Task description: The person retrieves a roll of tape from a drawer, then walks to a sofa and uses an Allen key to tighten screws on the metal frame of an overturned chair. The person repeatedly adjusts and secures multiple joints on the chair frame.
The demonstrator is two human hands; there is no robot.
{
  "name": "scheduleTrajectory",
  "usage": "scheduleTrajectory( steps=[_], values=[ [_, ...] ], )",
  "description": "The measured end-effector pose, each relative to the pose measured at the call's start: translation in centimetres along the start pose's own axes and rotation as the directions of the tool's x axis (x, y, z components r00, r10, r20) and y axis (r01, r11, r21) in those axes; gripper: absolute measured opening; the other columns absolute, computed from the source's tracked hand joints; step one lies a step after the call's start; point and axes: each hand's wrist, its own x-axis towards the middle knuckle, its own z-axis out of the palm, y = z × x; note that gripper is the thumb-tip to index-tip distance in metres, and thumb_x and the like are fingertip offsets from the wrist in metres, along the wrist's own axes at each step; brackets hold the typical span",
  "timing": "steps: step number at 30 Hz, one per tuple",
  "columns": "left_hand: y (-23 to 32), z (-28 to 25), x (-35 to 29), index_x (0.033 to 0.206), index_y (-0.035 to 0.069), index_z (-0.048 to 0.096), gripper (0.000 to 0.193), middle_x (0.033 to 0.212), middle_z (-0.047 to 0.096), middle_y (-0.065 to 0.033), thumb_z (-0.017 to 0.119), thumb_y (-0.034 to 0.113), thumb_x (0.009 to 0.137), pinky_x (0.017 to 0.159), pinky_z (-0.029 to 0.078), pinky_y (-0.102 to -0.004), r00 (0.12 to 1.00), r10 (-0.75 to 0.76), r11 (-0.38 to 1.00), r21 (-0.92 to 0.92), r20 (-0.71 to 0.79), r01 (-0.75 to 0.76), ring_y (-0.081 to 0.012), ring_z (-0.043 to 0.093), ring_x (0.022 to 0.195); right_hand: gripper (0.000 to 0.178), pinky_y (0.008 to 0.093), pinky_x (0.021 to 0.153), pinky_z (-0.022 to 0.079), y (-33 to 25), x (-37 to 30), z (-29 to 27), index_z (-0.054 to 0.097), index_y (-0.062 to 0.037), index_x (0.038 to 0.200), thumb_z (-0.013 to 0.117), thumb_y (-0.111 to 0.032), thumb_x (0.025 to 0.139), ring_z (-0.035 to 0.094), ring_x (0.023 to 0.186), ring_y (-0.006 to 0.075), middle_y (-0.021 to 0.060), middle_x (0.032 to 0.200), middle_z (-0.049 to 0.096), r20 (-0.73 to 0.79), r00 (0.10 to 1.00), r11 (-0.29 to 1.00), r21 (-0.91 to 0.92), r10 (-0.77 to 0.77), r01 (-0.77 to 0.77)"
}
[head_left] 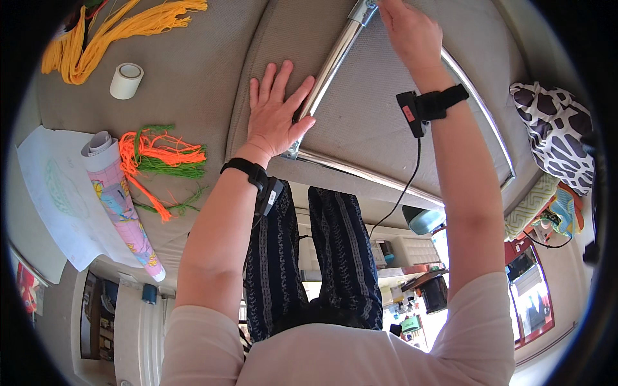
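A frame of shiny metal tubes [337,63] lies on the grey-brown cushioned seat, with a bracket-like metal corner piece [362,13] at its far end. My left hand [275,117] rests flat along the left tube near its near corner. Its fingers are spread on the cushion and the thumb reaches over to the tube. At the upper edge, my right hand [412,35] is beside the far corner piece, fingers curled in toward it. Part of those fingers is out of the picture, so what they pinch is hidden. Both wrists carry black strapped devices.
To the left lie yellow yarn [122,29], a white tape roll [127,81], orange and green strands [164,153], a paper sheet [55,193] and a patterned roll [119,199]. A black-and-white cushion [557,132] is at the right. A cable [412,180] hangs from my right wrist.
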Motion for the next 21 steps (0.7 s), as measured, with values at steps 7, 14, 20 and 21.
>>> scheduleTrajectory(
  steps=[7,14,20,21],
  values=[
    [-0.2,0.3,-0.1,0.151,0.035,0.042,0.068,0.166,0.015,-0.0082,0.050,0.064,0.090,0.122,0.002,-0.0572,1.000,0.003,1.000,0.009,-0.005,-0.003,-0.0349,0.008,0.153,0.009,0.0508,0.056,0.050,0.7,0.2,0.1,0.053,-0.0115,0.089,0.059,-0.018,0.091,0.065,0.067,0.0371,0.0116,0.071,0.063,0.056,0.994,0.994,-0.040,-0.098,0.100],
    [-0.3,0.2,-0.1,0.152,0.035,0.041,0.069,0.166,0.014,-0.0084,0.047,0.066,0.091,0.122,0.001,-0.0577,1.000,-0.008,1.000,0.006,0.016,0.008,-0.0348,0.006,0.153,0.018,0.0525,0.057,0.049,1.0,1.3,-1.1,0.055,-0.0102,0.090,0.058,-0.028,0.093,0.064,0.067,0.0388,0.0134,0.072,0.063,0.195,0.969,0.984,-0.060,-0.154,0.168],
    [-0.3,0.1,-0.1,0.152,0.035,0.041,0.069,0.166,0.014,-0.0088,0.047,0.066,0.091,0.122,0.001,-0.0579,1.000,0.002,1.000,-0.022,0.009,-0.002,-0.0353,0.006,0.153,0.031,0.0527,0.058,0.049,1.8,2.2,-1.2,0.056,-0.0088,0.088,0.055,-0.039,0.096,0.064,0.066,0.0394,0.0151,0.070,0.064,0.240,0.948,0.976,-0.016,-0.208,0.218],
    [-0.4,0.1,-0.1,0.152,0.034,0.041,0.069,0.166,0.015,-0.0089,0.047,0.066,0.091,0.122,0.002,-0.0580,1.000,0.001,1.000,-0.025,0.017,0.000,-0.0355,0.007,0.153,0.032,0.0522,0.057,0.049,1.9,2.3,-0.9,0.056,-0.0088,0.088,0.054,-0.040,0.096,0.064,0.065,0.0393,0.0152,0.070,0.064,0.248,0.950,0.978,-0.042,-0.188,0.205]
  ],
)
